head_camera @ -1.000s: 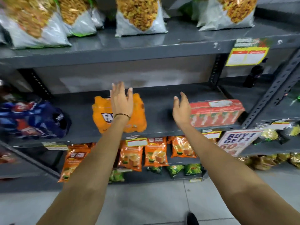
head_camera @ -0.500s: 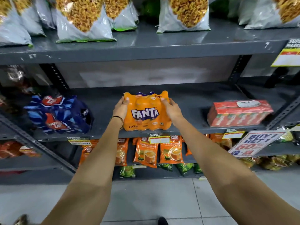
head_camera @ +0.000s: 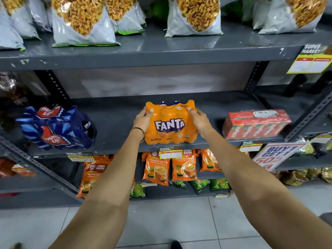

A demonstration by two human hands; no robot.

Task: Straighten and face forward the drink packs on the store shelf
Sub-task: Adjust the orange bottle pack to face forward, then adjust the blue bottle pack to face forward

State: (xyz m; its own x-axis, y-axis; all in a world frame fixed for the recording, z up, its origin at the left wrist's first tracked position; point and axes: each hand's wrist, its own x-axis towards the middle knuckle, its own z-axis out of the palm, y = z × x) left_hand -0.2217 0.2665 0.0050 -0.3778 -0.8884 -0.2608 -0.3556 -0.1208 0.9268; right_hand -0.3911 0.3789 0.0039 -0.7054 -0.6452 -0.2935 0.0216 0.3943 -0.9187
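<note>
Two bare arms are stretched forward from the head view, and the orange Fanta pack (head_camera: pixel 170 123) is clasped at its sides by the left hand (head_camera: pixel 142 119) and the right hand (head_camera: pixel 199 119), fingers curled round its upper corners. The pack is stood upright, label forward, at the front edge of the middle shelf (head_camera: pixel 116 121). One blue drink pack (head_camera: pixel 57 128) is seen left of the Fanta pack and one red carton pack (head_camera: pixel 255 124) right of it, each well apart from it.

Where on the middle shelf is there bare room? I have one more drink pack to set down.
Two free patches: between the blue pack and the Fanta pack, and a narrower one between Fanta and the red carton pack. Behind Fanta is bare too. Both hands crowd Fanta's sides.
</note>
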